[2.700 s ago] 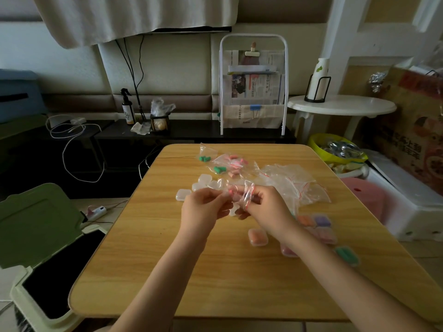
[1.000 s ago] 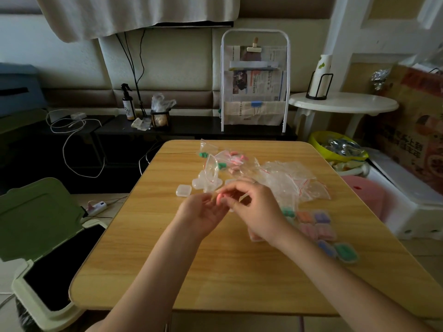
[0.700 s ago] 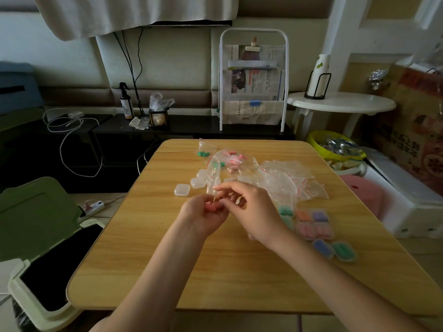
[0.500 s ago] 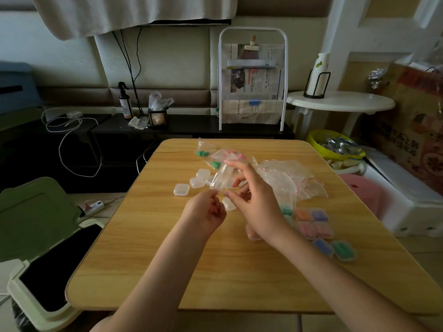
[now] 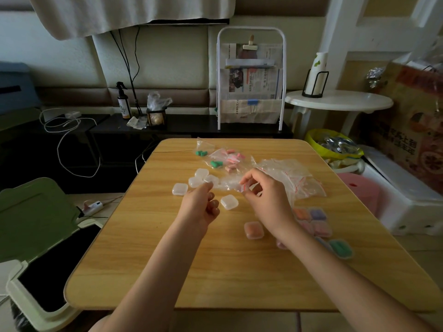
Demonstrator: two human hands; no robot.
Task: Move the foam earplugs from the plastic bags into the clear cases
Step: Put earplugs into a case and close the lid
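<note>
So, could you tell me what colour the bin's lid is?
Green lid, head view.

We see a wooden counter (image 5: pixel 215 271) carrying bags of earplugs (image 5: pixel 225 158) at the far edge, empty bags (image 5: pixel 292 176) to the right, empty clear cases (image 5: pixel 189 184) nearby, and filled cases (image 5: pixel 314 222) at the right.

Right hand (image 5: pixel 266 195) pinches an empty plastic bag (image 5: pixel 229 183); left hand (image 5: pixel 200 204) curled beside it

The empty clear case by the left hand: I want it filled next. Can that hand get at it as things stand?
Probably yes: the empty clear case lies uncovered just beside the left hand, with only bare table between.
</note>
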